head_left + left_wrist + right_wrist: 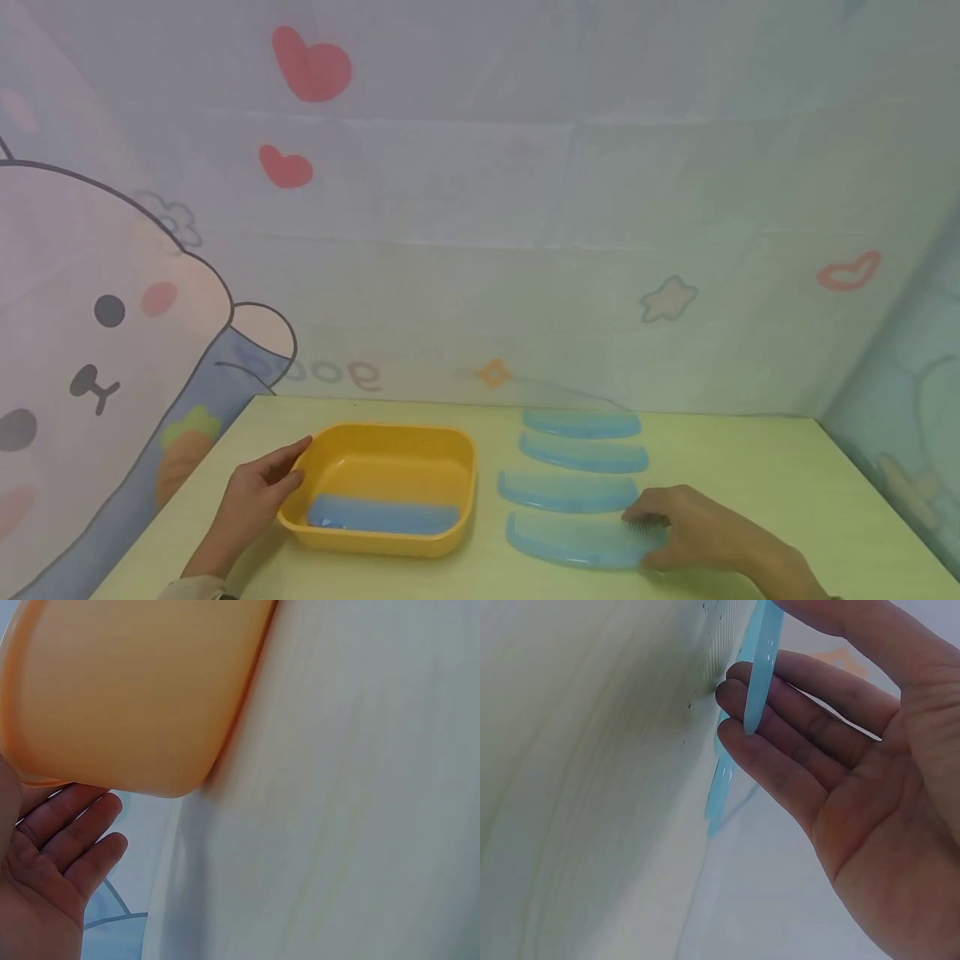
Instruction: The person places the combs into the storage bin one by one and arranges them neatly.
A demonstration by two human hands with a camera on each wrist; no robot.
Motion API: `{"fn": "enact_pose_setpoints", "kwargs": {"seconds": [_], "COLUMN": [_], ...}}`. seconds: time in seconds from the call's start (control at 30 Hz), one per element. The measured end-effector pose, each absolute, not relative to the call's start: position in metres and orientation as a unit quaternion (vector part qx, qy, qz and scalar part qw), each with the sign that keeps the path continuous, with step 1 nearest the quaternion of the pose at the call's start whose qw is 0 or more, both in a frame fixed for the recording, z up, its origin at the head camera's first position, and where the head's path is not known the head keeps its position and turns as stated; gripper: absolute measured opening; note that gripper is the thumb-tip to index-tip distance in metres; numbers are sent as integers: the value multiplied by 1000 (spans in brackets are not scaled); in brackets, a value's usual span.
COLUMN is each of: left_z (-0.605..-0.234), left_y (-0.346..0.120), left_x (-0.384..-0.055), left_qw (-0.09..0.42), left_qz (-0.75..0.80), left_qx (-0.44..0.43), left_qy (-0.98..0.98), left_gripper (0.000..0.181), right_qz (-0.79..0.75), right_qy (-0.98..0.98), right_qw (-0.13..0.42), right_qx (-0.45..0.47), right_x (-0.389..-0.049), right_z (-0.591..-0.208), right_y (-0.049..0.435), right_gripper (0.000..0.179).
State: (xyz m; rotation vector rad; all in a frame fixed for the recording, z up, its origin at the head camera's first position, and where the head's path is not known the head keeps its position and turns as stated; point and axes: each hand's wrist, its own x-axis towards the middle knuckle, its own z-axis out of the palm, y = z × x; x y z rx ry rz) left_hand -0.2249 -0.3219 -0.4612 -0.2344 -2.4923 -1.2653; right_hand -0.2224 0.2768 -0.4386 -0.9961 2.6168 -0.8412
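A yellow plastic basin [386, 546] stands on the left part of the table. One blue comb [386, 515] lies inside it along the near wall. My left hand [258, 492] holds the basin's left rim with thumb and index finger; the other fingers spread loosely below the rim in the left wrist view. To the right, blue combs lie in a column. My right hand [701, 529] pinches the right end of the nearest comb [570, 540] between thumb and fingers. In the right wrist view this comb [762, 675] stands edge-on against the fingers.
Beyond the held comb lie three more blue combs, the closest [566, 492], the middle one [583, 452] and the farthest [581, 424] by the table's back edge. A printed cloth [480, 183] hangs behind the pale yellow table [742, 467].
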Motion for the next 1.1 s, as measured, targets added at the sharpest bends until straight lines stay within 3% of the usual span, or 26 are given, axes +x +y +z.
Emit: {"fn": "enact_pose_setpoints", "kwargs": {"seconds": [0.73, 1.1], "left_z": [-460, -461], "left_y": [-323, -323], "left_x": [-224, -225], "left_qw": [166, 158], "left_qz": [-452, -447], "left_qx": [-89, -81], "left_qy": [-872, -877], "left_gripper": [41, 43], "right_qz": [-289, -288], "right_qy": [864, 881], "right_qw": [43, 7], "right_qx": [-410, -376], "right_x": [-222, -219], "right_z": [-441, -429], "right_y": [267, 258], "right_gripper": [43, 49]}}
